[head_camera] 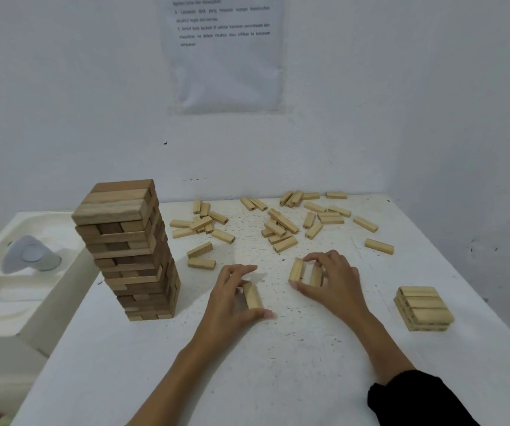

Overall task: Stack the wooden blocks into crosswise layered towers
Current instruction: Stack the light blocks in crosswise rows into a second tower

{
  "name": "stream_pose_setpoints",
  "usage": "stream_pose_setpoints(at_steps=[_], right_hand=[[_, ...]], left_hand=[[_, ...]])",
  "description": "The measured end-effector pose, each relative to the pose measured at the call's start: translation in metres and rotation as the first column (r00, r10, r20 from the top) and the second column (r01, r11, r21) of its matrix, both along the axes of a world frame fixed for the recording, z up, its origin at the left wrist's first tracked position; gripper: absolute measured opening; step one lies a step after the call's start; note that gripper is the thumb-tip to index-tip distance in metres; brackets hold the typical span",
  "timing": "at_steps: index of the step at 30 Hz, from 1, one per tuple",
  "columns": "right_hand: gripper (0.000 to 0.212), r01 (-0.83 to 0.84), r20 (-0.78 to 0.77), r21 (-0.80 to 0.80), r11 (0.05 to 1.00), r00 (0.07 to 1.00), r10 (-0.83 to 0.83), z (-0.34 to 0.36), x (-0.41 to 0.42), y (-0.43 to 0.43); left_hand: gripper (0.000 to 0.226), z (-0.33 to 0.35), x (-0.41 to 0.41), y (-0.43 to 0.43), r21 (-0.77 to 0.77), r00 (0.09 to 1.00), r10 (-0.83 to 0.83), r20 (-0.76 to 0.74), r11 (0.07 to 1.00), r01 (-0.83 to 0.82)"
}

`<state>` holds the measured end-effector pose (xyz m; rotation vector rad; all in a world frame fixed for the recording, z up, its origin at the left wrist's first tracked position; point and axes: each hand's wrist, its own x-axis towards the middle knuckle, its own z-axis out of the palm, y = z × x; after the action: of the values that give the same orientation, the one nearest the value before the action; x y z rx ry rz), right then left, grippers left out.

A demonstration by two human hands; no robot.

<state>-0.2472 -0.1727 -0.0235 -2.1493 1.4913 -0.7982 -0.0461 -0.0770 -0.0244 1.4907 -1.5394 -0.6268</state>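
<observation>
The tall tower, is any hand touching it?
No, the left hand and right hand each hold loose blocks, apart from the tall tower.

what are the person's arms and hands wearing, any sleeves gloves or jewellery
The left hand and right hand are bare: no gloves, rings or watch visible. A black fabric sleeve covers the right arm above the forearm; the left forearm shows no sleeve in frame.

Tower (130, 250): mixed brown wood, matt, visible grain. Pale blocks (281, 229) and short stack (422, 307): lighter bare wood, smooth, matt. Table (278, 364): white, matt, pitted and speckled. Wall (63, 87): white paint, matt, slightly rough. Wall sheet (226, 56): paper, wrinkled, slight sheen. Sleeve (416, 398): black cloth, matt.
</observation>
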Motion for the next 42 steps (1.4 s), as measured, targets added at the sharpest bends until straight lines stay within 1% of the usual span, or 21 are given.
stream_pose_setpoints(at_steps=[2, 4, 7, 10, 13, 15, 16, 17, 19, 22, 24, 27, 30, 33, 38, 42], right_hand=[[0.057, -0.11, 0.017, 0.001, 0.994, 0.994, 0.11, -0.002, -0.002, 0.015], [0.061, -0.19, -0.012, 0.0, 0.982, 0.982, 0.19, -0.004, -0.004, 0.026], [0.066, -0.264, -0.081, 0.019, 0.964, 0.961, 0.265, -0.003, -0.006, 0.035], [0.068, -0.302, -0.105, 0.034, 0.953, 0.947, 0.304, -0.003, -0.007, 0.038], [0.082, -0.346, -0.072, 0.125, 0.93, 0.932, 0.356, 0.0, -0.013, 0.038], [0.09, -0.373, -0.01, 0.204, 0.905, 0.924, 0.382, 0.003, -0.023, 0.037], [0.09, -0.384, 0.026, 0.238, 0.892, 0.921, 0.39, 0.005, -0.029, 0.036], [0.087, -0.393, 0.054, 0.261, 0.881, 0.918, 0.393, 0.006, -0.034, 0.035], [0.074, -0.399, 0.085, 0.27, 0.876, 0.916, 0.391, 0.006, -0.038, 0.033], [0.061, -0.385, 0.116, 0.225, 0.895, 0.923, 0.368, 0.002, -0.036, 0.031], [0.061, -0.384, 0.105, 0.199, 0.902, 0.923, 0.37, -0.001, -0.032, 0.032], [0.062, -0.405, 0.028, 0.176, 0.897, 0.913, 0.407, -0.002, -0.024, 0.036], [0.062, -0.401, -0.009, 0.173, 0.899, 0.913, 0.409, -0.001, -0.02, 0.035], [0.065, -0.399, 0.008, 0.165, 0.902, 0.915, 0.403, -0.002, -0.019, 0.034], [0.063, -0.405, 0.087, 0.159, 0.9, 0.914, 0.396, -0.004, -0.018, 0.029], [0.061, -0.409, 0.067, 0.161, 0.898, 0.913, 0.403, -0.004, -0.019, 0.028]], left_hand=[[0.078, 0.001, 0.002, 0.003, 0.012, 0.999, -0.046, 0.027, 0.999, 0.046], [0.082, 0.002, 0.004, 0.004, 0.035, 0.989, -0.114, 0.091, 0.993, 0.111], [0.085, 0.002, 0.006, 0.004, 0.076, 0.964, -0.215, 0.157, 0.976, 0.205], [0.086, 0.002, 0.007, 0.004, 0.087, 0.943, -0.268, 0.2, 0.963, 0.255], [0.088, 0.0, 0.013, 0.004, 0.1, 0.934, -0.281, 0.222, 0.959, 0.265], [0.082, 0.002, 0.02, 0.005, 0.122, 0.927, -0.281, 0.247, 0.958, 0.258], [0.077, 0.003, 0.024, 0.005, 0.136, 0.923, -0.279, 0.264, 0.959, 0.25], [0.073, 0.005, 0.028, 0.005, 0.152, 0.923, -0.273, 0.272, 0.959, 0.239], [0.069, 0.009, 0.034, 0.004, 0.171, 0.932, -0.249, 0.263, 0.963, 0.209], [0.065, 0.012, 0.033, 0.003, 0.167, 0.94, -0.229, 0.252, 0.967, 0.191], [0.061, 0.01, 0.026, 0.005, 0.16, 0.936, -0.239, 0.259, 0.966, 0.202], [0.06, 0.003, 0.014, 0.004, 0.137, 0.922, -0.24, 0.304, 0.969, 0.207], [0.064, 0.0, 0.009, 0.0, 0.12, 0.908, -0.231, 0.35, 0.972, 0.201], [0.067, 0.0, 0.008, -0.002, 0.124, 0.909, -0.232, 0.345, 0.972, 0.201], [0.055, 0.0, 0.007, -0.003, 0.125, 0.924, -0.239, 0.297, 0.969, 0.211], [0.057, 0.0, 0.008, -0.004, 0.131, 0.925, -0.254, 0.282, 0.966, 0.225]])
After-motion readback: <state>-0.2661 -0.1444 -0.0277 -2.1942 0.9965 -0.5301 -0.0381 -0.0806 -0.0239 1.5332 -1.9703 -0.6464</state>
